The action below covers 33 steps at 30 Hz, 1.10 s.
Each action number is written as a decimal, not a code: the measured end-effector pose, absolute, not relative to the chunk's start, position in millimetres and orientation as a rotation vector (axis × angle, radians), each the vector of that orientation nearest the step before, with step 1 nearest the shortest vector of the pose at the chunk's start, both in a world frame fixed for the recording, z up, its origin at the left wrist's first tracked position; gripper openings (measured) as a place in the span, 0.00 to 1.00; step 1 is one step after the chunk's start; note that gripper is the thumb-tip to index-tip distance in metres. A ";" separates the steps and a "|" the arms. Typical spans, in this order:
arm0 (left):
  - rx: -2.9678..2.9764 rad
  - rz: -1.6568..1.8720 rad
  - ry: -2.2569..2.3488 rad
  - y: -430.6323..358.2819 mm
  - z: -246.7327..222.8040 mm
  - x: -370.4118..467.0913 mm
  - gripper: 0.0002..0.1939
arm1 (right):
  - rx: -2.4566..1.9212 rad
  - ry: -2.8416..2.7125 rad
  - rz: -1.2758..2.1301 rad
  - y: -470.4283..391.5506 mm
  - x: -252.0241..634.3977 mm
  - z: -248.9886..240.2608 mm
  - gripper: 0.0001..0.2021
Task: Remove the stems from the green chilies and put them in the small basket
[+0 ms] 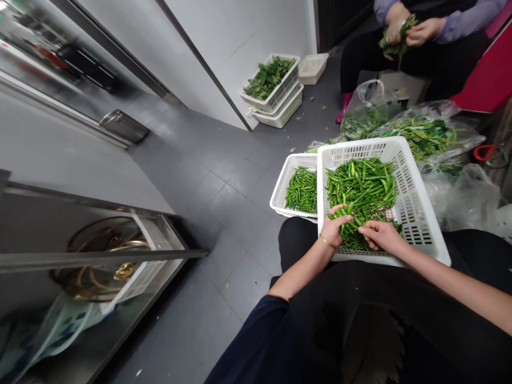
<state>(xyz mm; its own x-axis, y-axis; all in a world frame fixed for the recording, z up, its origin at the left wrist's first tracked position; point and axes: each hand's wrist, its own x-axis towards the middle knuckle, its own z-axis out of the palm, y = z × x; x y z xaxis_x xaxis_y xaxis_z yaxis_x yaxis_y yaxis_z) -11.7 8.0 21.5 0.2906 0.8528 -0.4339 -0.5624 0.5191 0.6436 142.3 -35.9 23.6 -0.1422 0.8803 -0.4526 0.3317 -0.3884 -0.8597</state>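
A white plastic basket (424,229) rests on my lap, with a heap of green chili peppers (362,184) inside. My left hand (333,229), with a gold bangle at the wrist, is closed around several green chilies over the near left part of the heap. Close beside it, my right hand (380,234) pinches at the end of a chili with thumb and forefinger. Darker small bits, perhaps stems, lie in the near part of the basket. A second white basket (276,200) with more green chilies stands on the floor to the left, partly hidden behind the first.
Plastic bags of leafy greens (428,133) lie beyond the basket. Across from me sits a co-worker (424,32) handling greens. Stacked baskets with leaves (280,104) stand by the wall. A metal shelf (160,256) is at left, a steel bin (125,127) farther back.
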 end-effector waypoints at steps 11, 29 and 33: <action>0.402 0.994 0.824 4.3 19.0 -9.3 0.31 | -1.756 -1.715 1.224 -29.9 149.6 17.4 0.19; 0.256 0.813 0.649 10.3 12.4 -21.1 0.21 | -2.264 -2.789 0.343 49.0 212.4 -22.5 0.19; 0.306 0.826 0.655 11.3 12.8 -20.2 0.25 | -2.130 -2.752 0.312 50.8 207.9 -19.2 0.14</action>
